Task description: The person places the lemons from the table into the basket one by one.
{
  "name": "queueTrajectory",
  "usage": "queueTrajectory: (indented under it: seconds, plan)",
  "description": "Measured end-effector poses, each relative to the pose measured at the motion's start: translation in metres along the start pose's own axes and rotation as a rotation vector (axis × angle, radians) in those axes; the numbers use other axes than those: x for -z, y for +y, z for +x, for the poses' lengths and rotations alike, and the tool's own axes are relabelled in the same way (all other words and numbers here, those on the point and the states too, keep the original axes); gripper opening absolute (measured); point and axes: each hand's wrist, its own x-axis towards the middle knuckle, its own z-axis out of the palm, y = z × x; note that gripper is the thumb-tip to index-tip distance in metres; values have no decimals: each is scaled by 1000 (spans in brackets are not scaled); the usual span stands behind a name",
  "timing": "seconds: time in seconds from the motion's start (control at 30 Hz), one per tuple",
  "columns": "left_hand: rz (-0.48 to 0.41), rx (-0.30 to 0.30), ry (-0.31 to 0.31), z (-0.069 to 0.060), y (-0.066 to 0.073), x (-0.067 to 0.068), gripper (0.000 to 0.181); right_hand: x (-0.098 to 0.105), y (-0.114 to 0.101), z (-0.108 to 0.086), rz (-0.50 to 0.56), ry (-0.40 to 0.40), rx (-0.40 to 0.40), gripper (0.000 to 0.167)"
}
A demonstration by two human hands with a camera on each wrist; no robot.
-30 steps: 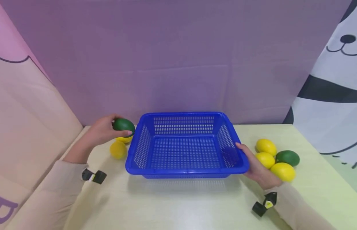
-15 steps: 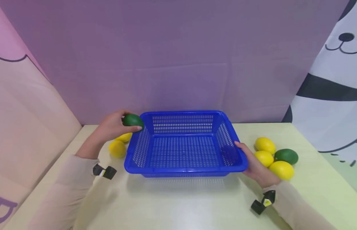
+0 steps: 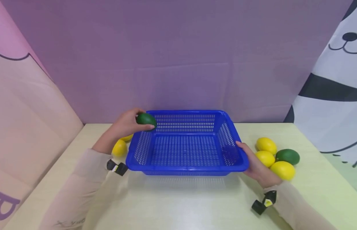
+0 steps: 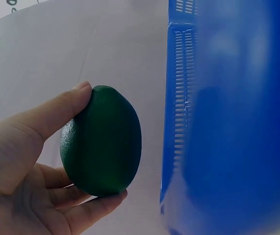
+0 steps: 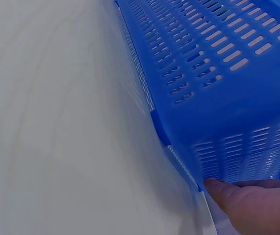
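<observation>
The left hand (image 3: 127,123) pinches a dark green avocado (image 3: 146,119) between thumb and fingers, over the basket's left back corner. In the left wrist view, the thumb lies on one end of the avocado (image 4: 103,142) and fingertips on the other. An empty blue plastic basket (image 3: 185,168) with slotted walls stands mid-table. At its right side the right hand (image 3: 254,166) grips the rim, thumb on top and the other fingers mostly hidden beneath. The right wrist view shows that hand (image 5: 262,205) against the basket's outer wall (image 5: 218,110).
Left of the basket lie two lemons (image 3: 119,148), one partly hidden behind the left arm. On the right, several lemons (image 3: 282,170) and a second avocado (image 3: 288,157) sit close together beside the right hand. A purple cloth backdrop (image 3: 181,64) rises behind the pale table (image 3: 181,204).
The left hand has carried the avocado rightward, from beside the basket to over its left back corner. The right hand and the basket have stayed about where they were.
</observation>
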Motion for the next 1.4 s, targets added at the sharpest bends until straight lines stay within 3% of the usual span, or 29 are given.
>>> queueTrajectory:
  seconds: [0.3,0.53,0.77,1.1,1.4]
  plan:
    - [-14,-9,-12,3,7,6,70,-1,-2,0,-37,38,-8,65]
    - [-20,-25,-15,5,14,8,69,2,0,1,-7,-5,0,53]
    - [-14,-47,-8,9,22,8,69,2,1,2,-2,-2,0,60]
    - [-7,-50,-12,19,28,4,70,3,3,1,43,-56,24,39]
    - [-40,-62,-17,30,30,-2,69,3,1,1,16,-44,2,53]
